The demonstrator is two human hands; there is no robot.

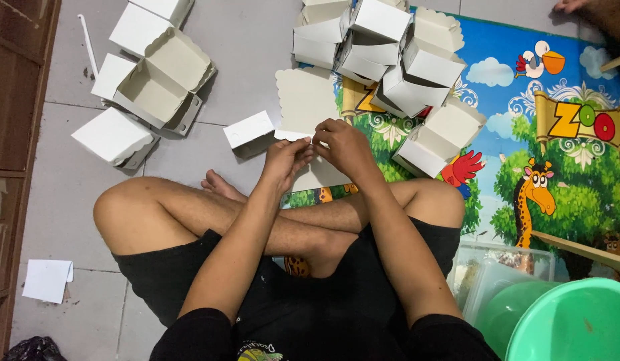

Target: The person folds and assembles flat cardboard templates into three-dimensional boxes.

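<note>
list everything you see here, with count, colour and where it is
flat card sheet: one, white, scalloped edge, held in front of the crossed legs
folded boxes, right pile: about ten, white, heaped on the play mat
folded boxes, left group: about five, white, on the grey tile floor
small box: one, white, left of the hands
play mat: one, colourful animal print, right side
basins: two, green, bottom right
paper scrap: one, white, bottom left
left hand: pinching the sheet's lower edge
right hand: pinching the same edge
</note>
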